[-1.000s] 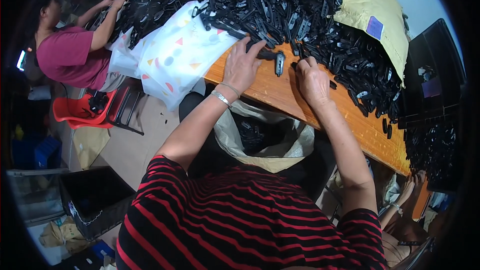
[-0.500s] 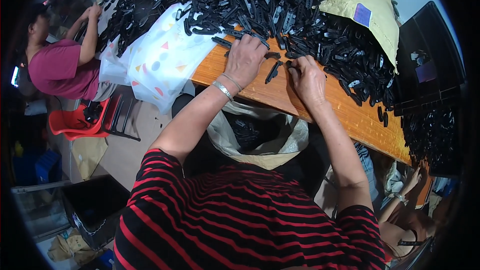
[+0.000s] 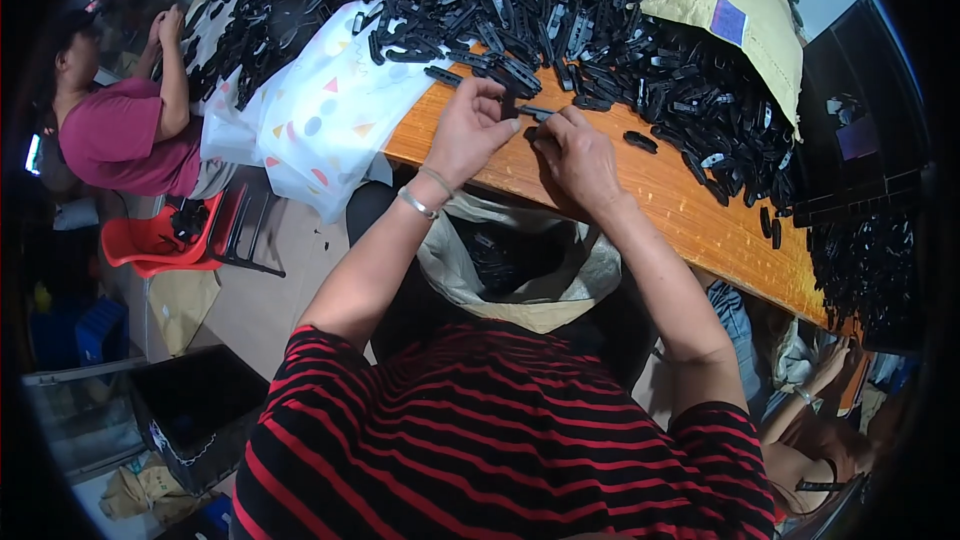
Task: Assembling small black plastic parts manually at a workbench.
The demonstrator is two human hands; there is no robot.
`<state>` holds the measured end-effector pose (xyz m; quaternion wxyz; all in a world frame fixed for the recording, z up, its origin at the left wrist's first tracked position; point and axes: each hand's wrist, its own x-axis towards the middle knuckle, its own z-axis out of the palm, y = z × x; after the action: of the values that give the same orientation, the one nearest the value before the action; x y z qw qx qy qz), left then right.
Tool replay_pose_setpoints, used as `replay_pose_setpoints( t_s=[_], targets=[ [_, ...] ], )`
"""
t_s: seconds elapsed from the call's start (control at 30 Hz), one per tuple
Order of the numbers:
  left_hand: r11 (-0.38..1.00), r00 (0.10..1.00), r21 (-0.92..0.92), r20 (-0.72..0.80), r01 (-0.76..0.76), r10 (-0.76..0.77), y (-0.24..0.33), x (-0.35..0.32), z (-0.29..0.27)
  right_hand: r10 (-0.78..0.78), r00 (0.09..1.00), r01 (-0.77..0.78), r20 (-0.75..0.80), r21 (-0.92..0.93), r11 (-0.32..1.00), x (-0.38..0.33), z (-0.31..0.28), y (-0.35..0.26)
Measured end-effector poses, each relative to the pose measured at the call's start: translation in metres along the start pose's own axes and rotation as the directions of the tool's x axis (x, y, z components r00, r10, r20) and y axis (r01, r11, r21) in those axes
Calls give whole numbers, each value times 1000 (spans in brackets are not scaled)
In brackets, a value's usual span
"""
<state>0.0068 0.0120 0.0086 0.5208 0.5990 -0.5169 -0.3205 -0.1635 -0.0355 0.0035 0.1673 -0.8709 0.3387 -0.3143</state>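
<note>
Since the earlier frames both hands have drawn closer together and lifted a small black plastic piece [image 3: 522,110] off the wood: half a second ago the palms lay spread over loose parts, and now the fingertips meet above the tabletop [image 3: 690,210]. Left hand [image 3: 468,130] pinches the piece from one side with thumb and forefinger narrowed on it, the wrist wearing a thin bracelet; right hand [image 3: 578,150] closes on its other end, fingers curled tight, so the part seems to be held between the two for fitting or pressing, though how exactly the pieces join is too small to tell. Just beyond the fingers lies the great heap of black parts [image 3: 560,10], near enough that a fresh one needs only a short reach. Directly below the wrists, past the near edge of the wood, hangs an open cloth bag [image 3: 590,270], seemingly placed so finished pieces can drop straight down. To the left of the left hand a white patterned plastic bag [image 3: 320,120] drapes over the corner, narrowing room there; to the right of the right hand bare wood runs on toward more black parts.
</note>
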Motion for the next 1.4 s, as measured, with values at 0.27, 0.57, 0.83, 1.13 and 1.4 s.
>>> replay_pose_setpoints(
  t_s=[0.27, 0.57, 0.83, 1.13, 1.4],
  targets=[
    [808, 929, -461, 222, 368, -296, -1, -23, -1, -1, 1000, -4, 28, 206, 978, -10, -27, -20],
    [833, 923, -403, 225, 380, -312, 31, -13, 3, 401, 857, -513, 323, 605, 609, -2, -36, -7],
    [971, 953, -69, 218, 228, -208, 2, -1, 8, 505, 750, -661, 428, 514, 546, 0, -22, 4],
    [985, 988, 164, 138, 51, -74, -11, 3, 17, 539, 703, -711, 464, 488, 507, 2, -19, 5],
    [927, 989, 374, 129, 14, -67, -5, 7, 20, 466, 835, -527, 293, 181, 830, 2, -10, 21]
  ],
)
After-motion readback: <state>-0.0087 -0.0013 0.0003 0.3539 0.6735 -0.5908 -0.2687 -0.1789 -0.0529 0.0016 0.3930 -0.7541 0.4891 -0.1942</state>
